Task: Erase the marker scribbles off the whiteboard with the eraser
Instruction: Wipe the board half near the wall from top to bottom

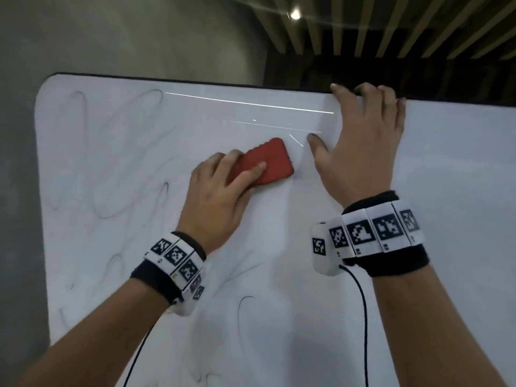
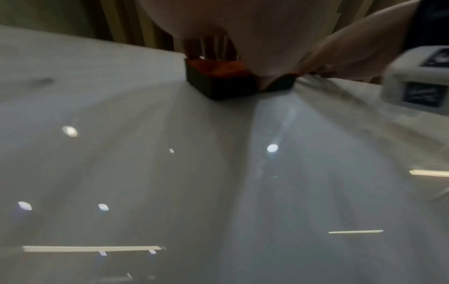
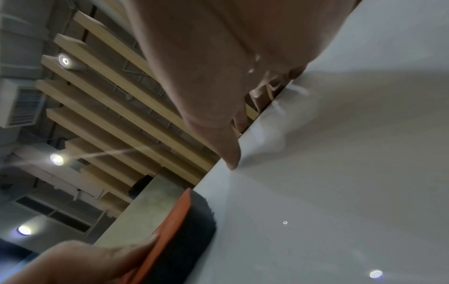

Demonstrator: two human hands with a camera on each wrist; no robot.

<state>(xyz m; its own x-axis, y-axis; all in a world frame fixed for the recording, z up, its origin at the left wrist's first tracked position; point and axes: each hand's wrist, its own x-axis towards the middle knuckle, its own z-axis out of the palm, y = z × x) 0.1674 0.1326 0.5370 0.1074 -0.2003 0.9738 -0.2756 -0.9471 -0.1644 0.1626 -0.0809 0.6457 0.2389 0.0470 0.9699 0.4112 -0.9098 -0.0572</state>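
1. Head view: the left hand (image 1: 220, 191) grips the red eraser (image 1: 265, 163) with fingers curled over its back and the thumb along its near edge, pressing it flat on the whiteboard (image 1: 279, 275) in the upper middle, just beside the right hand's thumb.
2. The right hand (image 1: 363, 146) steadies the board: its palm lies against the surface, its thumb is spread toward the eraser and its fingers hook over the top edge, holding nothing loose.
3. Faint grey scribbles (image 1: 111, 174) loop across the left part of the board and lower down the middle; the strip around the eraser looks cleaner. Much seems left to wipe.
4. Risk: a stroke to the right would run the eraser into the right thumb, since the two are nearly touching.
5. Risk: the pale marks are easy to overlook, so a pass with light or uneven pressure could leave ghost lines or only smear them.
6. Risk: if the right hand's hold slackens, the board may shift under the pressure of wiping.
7. Hard to make out: the left wrist view is blurred, showing only the eraser's dark pad (image 2: 218, 84) on the board. Glare streaks near the top edge could mask marks there.
8. Cut off: the board's lower and right-hand parts leave the frame, so any scribbles there cannot be judged. The right hand's fingertips behind the edge are hidden.
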